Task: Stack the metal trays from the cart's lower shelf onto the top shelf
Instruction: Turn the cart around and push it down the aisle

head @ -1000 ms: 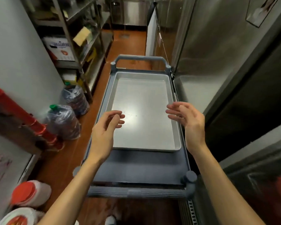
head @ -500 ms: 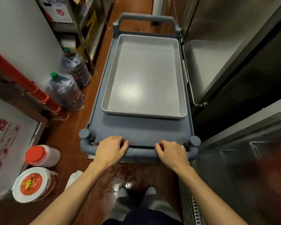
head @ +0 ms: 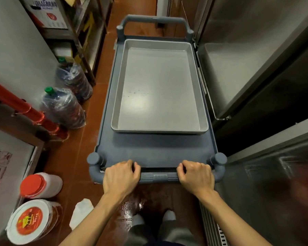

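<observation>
- Left hand (head: 120, 176): fingers curled fully over the near handle (head: 158, 177) of the cart (head: 149, 150), gripping its left part; knuckles up, palm on the bar.
- Right hand (head: 196, 176): same wrap on the right part of that handle; fingers closed round the bar, nothing else held.
- Between the two hands: a ribbed stretch of the handle, bare.
- Metal tray (head: 158, 87): lies flat on the cart's top shelf, ahead of both grips and well apart from them. Its near rim stops short of the handle, with a strip of bare grey shelf between. Far rim sits just beside the far handle (head: 155, 20).
- Tray interior: nothing in it; a bright reflection and a few small dark specks near the centre.
- Lower shelf: hidden under the top shelf; cannot tell what it carries.
- Left of the left grip, on the brown floor: two wrapped bottles with green caps (head: 64, 107), a red pipe (head: 16, 107), a red-lidded jar (head: 40, 185) and a tub with a red label (head: 31, 221).
- Right of the right grip: steel cabinet fronts (head: 256, 59), close to the cart's edge.
- Below the grips: the person's shoes (head: 153, 219) on wet, shiny floor.
</observation>
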Action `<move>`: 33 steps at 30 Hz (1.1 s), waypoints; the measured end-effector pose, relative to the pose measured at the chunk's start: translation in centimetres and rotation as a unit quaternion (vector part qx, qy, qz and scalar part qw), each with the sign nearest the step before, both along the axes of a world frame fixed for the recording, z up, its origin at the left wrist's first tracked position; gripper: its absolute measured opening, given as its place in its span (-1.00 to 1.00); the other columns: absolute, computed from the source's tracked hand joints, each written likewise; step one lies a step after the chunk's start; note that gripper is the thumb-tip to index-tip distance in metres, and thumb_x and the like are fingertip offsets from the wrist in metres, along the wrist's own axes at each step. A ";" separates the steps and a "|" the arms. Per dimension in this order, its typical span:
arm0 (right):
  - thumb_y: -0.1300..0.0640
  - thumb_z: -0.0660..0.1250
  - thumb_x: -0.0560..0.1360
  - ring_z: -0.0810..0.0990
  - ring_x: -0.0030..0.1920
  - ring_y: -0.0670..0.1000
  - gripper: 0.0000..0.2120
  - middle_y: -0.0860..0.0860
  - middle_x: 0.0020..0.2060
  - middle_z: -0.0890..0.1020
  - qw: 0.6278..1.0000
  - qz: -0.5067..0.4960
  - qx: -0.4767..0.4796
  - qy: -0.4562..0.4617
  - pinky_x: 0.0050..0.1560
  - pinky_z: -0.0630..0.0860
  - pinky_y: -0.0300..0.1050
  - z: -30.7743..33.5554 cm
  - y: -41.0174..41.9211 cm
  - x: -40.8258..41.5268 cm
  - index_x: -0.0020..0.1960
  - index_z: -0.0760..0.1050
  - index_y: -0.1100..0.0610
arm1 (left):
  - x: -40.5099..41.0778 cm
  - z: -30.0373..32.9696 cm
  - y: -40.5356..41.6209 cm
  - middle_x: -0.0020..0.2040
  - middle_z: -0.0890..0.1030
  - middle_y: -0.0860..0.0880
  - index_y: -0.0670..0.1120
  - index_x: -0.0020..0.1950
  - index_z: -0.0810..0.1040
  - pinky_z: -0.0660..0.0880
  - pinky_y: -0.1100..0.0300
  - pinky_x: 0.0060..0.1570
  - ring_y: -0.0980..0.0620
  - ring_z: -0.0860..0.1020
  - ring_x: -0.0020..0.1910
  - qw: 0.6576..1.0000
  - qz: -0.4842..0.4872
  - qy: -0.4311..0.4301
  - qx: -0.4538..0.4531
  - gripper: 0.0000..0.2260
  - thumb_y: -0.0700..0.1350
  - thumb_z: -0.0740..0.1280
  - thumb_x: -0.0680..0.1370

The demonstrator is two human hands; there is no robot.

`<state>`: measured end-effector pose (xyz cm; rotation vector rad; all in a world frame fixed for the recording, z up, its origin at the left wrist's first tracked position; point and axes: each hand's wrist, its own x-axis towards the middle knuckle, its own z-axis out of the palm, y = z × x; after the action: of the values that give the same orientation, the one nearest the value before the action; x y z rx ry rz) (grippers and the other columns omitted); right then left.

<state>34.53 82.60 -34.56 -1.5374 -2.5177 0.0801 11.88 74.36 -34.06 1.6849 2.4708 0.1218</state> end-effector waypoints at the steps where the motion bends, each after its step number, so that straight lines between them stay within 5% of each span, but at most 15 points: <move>1: -0.02 0.17 0.42 0.53 -0.57 0.09 -0.68 0.00 -0.57 0.55 1.000 -0.003 0.002 -0.005 -0.52 0.23 -0.18 -0.1 0.5 -0.2 -0.47 0.37 0.08 | -0.2 -0.1 0.5 -0.53 0.58 -0.11 -0.09 -0.48 0.37 0.34 0.18 -0.56 -0.17 0.56 -0.56 1.000 0.002 -0.001 -0.001 -0.67 0.04 0.24 0.43; 11: -0.04 0.17 0.44 0.54 -0.54 0.12 -0.67 0.04 -0.55 0.57 0.999 -0.027 -0.007 -0.021 -0.48 0.27 -0.14 0.3 8.6 -6.1 -0.46 0.38 0.05 | -5.6 0.3 9.3 -0.40 0.66 -0.14 -0.13 -0.39 0.53 0.42 0.12 -0.41 -0.20 0.62 -0.41 0.999 0.022 0.017 -0.027 -0.65 0.05 0.24 0.50; 16: -0.01 0.25 0.45 0.57 -0.46 0.21 -0.68 0.13 -0.48 0.61 0.999 -0.035 -0.010 -0.037 -0.43 0.26 -0.10 0.6 14.6 -10.2 -0.39 0.54 0.13 | -9.8 -0.4 15.9 -0.28 0.70 -0.17 -0.15 -0.30 0.61 0.45 0.09 -0.31 -0.21 0.64 -0.30 0.999 -0.004 0.031 0.007 -0.59 0.07 0.14 0.53; 21: -0.03 0.17 0.48 0.57 -0.44 0.18 -0.64 0.11 -0.46 0.61 0.999 -0.031 -0.026 -0.031 -0.39 0.39 -0.07 0.6 21.6 -13.1 -0.39 0.52 0.12 | -13.0 -1.2 22.7 -0.35 0.68 -0.14 -0.11 -0.39 0.54 0.30 0.15 -0.39 -0.16 0.60 -0.39 0.998 -0.026 0.053 0.031 -0.57 0.09 0.09 0.52; 26: -0.05 0.12 0.45 0.44 -0.53 0.10 -0.63 0.01 -0.55 0.44 0.999 -0.038 -0.018 -0.023 -0.43 0.26 -0.12 0.3 29.2 -14.9 -0.46 0.40 0.08 | -15.1 -1.3 29.9 -0.50 0.56 -0.07 -0.09 -0.42 0.55 0.23 0.20 -0.45 -0.02 0.36 -0.55 0.993 -0.065 0.084 0.049 -0.42 0.24 0.01 0.54; 33: -0.08 0.06 0.45 0.31 -0.55 0.05 -0.59 0.02 -0.54 0.47 0.998 -0.040 -0.025 -0.031 -0.43 0.21 -0.11 0.5 40.4 -18.2 -0.47 0.42 0.08 | -18.5 -0.8 40.4 -0.49 0.51 -0.03 -0.07 -0.36 0.58 0.28 0.15 -0.40 -0.08 0.55 -0.43 0.989 -0.109 0.084 0.048 -0.30 0.35 -0.14 0.53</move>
<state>16.35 123.00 -34.10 -1.6839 -2.5157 0.0857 -6.58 114.80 -34.82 2.0729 2.4079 0.0779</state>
